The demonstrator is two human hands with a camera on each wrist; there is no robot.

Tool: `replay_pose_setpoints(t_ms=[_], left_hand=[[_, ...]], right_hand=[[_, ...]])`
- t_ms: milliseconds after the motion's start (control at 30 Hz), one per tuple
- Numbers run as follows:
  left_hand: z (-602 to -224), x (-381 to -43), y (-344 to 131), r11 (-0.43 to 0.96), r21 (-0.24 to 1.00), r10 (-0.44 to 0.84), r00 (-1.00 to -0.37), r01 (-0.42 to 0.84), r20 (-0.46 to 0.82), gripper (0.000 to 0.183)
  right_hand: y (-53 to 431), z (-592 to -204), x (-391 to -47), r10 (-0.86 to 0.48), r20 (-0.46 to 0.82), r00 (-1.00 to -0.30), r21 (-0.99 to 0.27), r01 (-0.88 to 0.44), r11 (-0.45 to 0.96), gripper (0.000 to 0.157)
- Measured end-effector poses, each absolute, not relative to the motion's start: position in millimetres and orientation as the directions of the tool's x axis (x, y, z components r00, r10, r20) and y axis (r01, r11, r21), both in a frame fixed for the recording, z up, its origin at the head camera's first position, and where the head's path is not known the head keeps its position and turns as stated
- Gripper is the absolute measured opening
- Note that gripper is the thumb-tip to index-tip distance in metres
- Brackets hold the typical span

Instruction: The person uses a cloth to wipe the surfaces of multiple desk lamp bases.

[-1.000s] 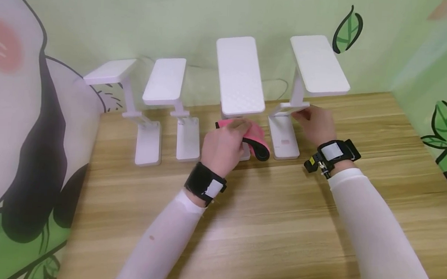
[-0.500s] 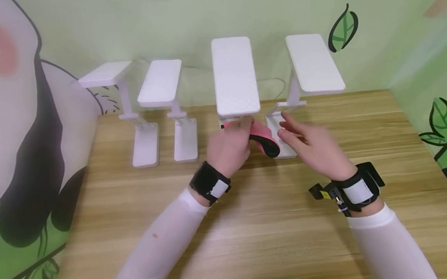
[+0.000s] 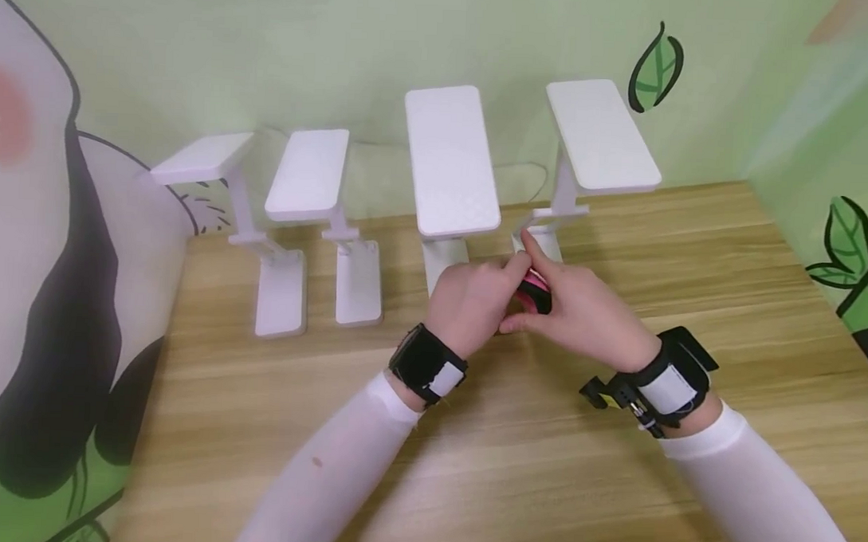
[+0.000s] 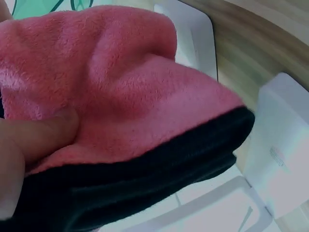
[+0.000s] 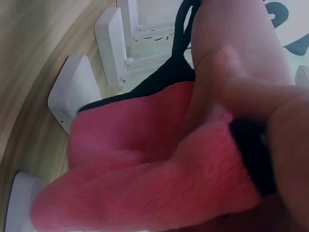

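Observation:
A pink plush cloth with a black border is bunched between the two hands; in the head view only a small pink and black piece shows. My left hand pinches it, the thumb pressing on the pink side in the left wrist view. From the right, my right hand meets it, thumb below and fingers above, gripping the black-edged end. In the right wrist view the cloth hangs in folds and hides part of the fingers. Behind the hands stand a white desk lamp and another white lamp at right.
Two more white lamps, one at far left and one beside it, stand on the wooden table. A thin cable runs along the painted wall behind them.
My right hand has left the base of the rightmost lamp and come to the cloth. My left hand has moved the cloth right, away from the third lamp's base.

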State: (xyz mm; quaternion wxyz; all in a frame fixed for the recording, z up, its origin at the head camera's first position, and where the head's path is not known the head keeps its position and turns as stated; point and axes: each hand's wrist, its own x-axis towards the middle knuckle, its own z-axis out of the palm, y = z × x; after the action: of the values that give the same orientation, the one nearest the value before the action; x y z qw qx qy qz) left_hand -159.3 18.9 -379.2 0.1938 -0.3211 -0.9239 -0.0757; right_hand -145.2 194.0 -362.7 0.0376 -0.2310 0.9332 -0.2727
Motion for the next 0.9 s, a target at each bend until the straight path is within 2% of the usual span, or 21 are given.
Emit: replay_pose_setpoints(t_ms=[167,267,400,600,667,733,833,900], left_hand=[[-379.2,-156.5,23.3,0.753,-0.017,0.592,-0.666,0.658,0.453,0.018],[-378.4,-156.5,28.0,0.724,-0.029,0.612,-0.623,0.689,0.487,0.011],[-379.1,-156.4,33.2,0.694,-0.026,0.633,-0.593,0.719,0.498,0.009],[-381.4,-156.6,32.5,0.685,0.007,0.640,-0.605,0.729,0.474,0.018],[-382.2,-157.2,30.7,0.684,0.028,0.637,-0.616,0.729,0.463,0.022],[-382.7,-158.2,28.3,0.692,0.066,0.627,-0.643,0.719,0.441,0.030],[-382.3,-161.0,23.6,0.723,0.124,0.595,-0.704,0.679,0.387,0.045],[-381.3,-163.7,20.8,0.749,0.160,0.565,-0.745,0.643,0.354,0.055]], right_hand=[[197.0,-365.9,-146.0,-0.458,0.120,-0.881,-0.484,-0.455,0.748,0.092],[198.8,-366.2,-147.5,-0.414,0.139,-0.900,-0.476,-0.427,0.769,0.087],[200.5,-366.4,-149.0,-0.380,0.147,-0.913,-0.463,-0.403,0.789,0.089],[206.5,-367.9,-148.9,-0.398,0.133,-0.908,-0.466,-0.412,0.783,0.086],[209.5,-367.7,-148.9,-0.398,0.112,-0.911,-0.463,-0.402,0.790,0.080],[213.5,-367.1,-149.1,-0.396,0.084,-0.915,-0.459,-0.388,0.799,0.063],[221.4,-363.3,-150.1,-0.370,0.015,-0.929,-0.470,-0.333,0.817,0.029],[228.7,-358.8,-151.3,-0.331,-0.019,-0.943,-0.467,-0.285,0.837,0.016]])
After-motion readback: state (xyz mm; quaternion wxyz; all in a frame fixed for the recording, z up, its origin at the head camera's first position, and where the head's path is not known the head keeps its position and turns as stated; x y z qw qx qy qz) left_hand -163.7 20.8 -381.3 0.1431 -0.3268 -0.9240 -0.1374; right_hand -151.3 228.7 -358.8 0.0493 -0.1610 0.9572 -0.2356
